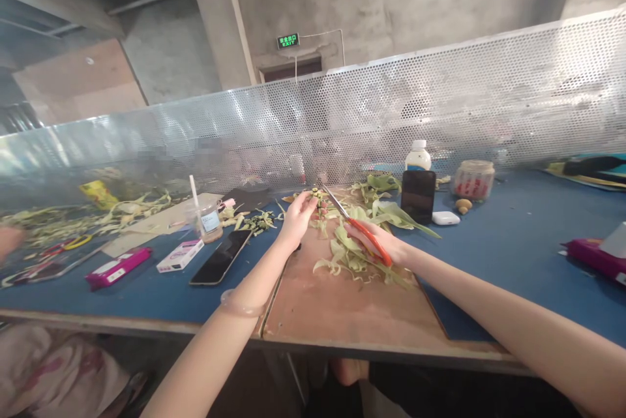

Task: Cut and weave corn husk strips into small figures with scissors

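My left hand (297,216) is closed, its fingertips pinching a small yellow-green piece with dark marks (315,194); its kind is too small to make out. My right hand (374,242) grips a pair of scissors (337,203) by the orange handles, blades pointing up and left toward that piece. Whether the blades touch it cannot be told. Pale green, husk-like leaf strips (345,250) lie under and beside the scissors on a brown board (323,310). More broad leaves (384,199) are heaped behind my right hand.
Left stand a cup with a straw (210,222), a phone (221,258), a small box (180,255) and a purple packet (119,268). Right are a bottle (418,156), a dark upright device (417,196), a white case (445,218) and a jar (474,179). Another person's hand (8,239) shows far left.
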`<control>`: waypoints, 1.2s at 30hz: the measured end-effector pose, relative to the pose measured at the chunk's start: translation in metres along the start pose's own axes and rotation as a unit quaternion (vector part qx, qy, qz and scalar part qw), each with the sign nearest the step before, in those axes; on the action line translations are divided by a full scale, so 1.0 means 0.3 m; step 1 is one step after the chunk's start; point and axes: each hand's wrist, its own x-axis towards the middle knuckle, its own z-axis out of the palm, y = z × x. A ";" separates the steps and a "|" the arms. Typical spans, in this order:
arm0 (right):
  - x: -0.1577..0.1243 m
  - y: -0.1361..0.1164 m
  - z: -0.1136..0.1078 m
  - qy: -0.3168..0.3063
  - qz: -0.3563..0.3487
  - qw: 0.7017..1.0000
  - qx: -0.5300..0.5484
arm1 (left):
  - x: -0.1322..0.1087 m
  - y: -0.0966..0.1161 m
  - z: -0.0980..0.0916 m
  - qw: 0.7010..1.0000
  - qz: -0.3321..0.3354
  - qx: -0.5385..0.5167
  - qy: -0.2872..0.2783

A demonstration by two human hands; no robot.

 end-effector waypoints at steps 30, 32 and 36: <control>-0.001 0.004 -0.012 -0.025 0.003 1.000 -0.013 | 0.013 -0.026 -0.002 1.000 -0.015 0.000 0.004; -0.002 0.000 -0.009 -0.022 0.004 1.000 -0.012 | 0.012 -0.025 -0.001 1.000 -0.014 0.001 0.007; 0.000 -0.002 -0.006 -0.021 0.007 1.000 0.001 | 0.009 -0.023 -0.002 1.000 -0.012 0.001 0.005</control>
